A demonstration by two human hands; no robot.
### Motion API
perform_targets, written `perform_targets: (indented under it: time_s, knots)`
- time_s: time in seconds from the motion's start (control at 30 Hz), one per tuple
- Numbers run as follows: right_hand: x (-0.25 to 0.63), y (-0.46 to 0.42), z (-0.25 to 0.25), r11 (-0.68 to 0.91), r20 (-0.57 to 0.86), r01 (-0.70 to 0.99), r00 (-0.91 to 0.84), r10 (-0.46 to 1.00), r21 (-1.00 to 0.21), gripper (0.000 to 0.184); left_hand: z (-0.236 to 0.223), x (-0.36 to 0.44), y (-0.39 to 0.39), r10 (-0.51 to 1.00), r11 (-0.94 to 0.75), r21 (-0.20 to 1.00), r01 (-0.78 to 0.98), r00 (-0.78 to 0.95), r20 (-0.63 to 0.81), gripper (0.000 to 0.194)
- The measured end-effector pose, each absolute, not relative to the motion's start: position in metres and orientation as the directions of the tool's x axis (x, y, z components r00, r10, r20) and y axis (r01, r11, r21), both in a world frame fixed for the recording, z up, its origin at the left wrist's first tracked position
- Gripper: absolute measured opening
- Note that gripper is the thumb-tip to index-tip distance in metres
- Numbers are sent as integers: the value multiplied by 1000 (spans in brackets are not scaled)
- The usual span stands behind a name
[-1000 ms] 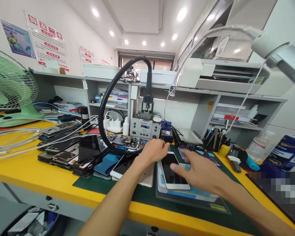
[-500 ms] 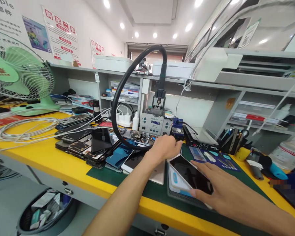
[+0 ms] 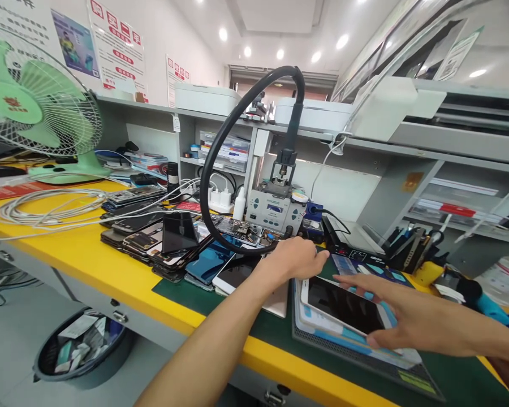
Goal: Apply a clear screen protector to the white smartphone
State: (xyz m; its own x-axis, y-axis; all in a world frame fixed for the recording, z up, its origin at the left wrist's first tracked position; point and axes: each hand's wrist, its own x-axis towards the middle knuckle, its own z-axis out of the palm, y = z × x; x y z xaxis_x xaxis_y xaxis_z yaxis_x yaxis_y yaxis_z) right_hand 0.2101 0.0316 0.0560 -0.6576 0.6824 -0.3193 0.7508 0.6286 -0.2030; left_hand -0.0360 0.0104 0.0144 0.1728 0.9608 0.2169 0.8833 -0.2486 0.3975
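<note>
A white smartphone (image 3: 343, 305) with a dark screen lies face up, slanting, over a stack of flat packs on a grey mesh-edged tray (image 3: 335, 346). My right hand (image 3: 407, 311) grips its right end, thumb at the near edge and fingers along the far edge. My left hand (image 3: 294, 260) is closed just beyond the phone's left end, knuckles up; whatever its fingers hold is hidden. Beneath my left wrist lie a pale gold phone (image 3: 279, 302) and another white-framed phone (image 3: 233, 274).
Stacked phones and screens (image 3: 152, 243) fill the left of the green mat (image 3: 182, 297). A thick black hose (image 3: 207, 169) arches from the grey rework station (image 3: 274, 210). A tool holder (image 3: 407, 249) stands at right, a green fan (image 3: 38, 102) at left, and a waste bin (image 3: 85, 353) below.
The white phone has turned to lie more sideways, and my right hand has shifted right with its end. My left hand stays closed near the phone's left end. The camera view has shifted slightly.
</note>
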Motion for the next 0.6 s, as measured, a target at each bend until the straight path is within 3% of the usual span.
perform_targets:
  time_s: [0.17,0.43,0.6]
  knots:
    - [212,47,58,651,-349,706,-706,617,-278,94,15,-38,12,967,-247,455,856,187,172,61]
    - [226,60,41,697,-202,644,-763,614,-316,94,13,-39,16,972,-231,580,781,207,108,64]
    - [229,57,35,740,-109,596,-796,596,-311,87,9,-36,18,970,-242,554,797,201,135,64]
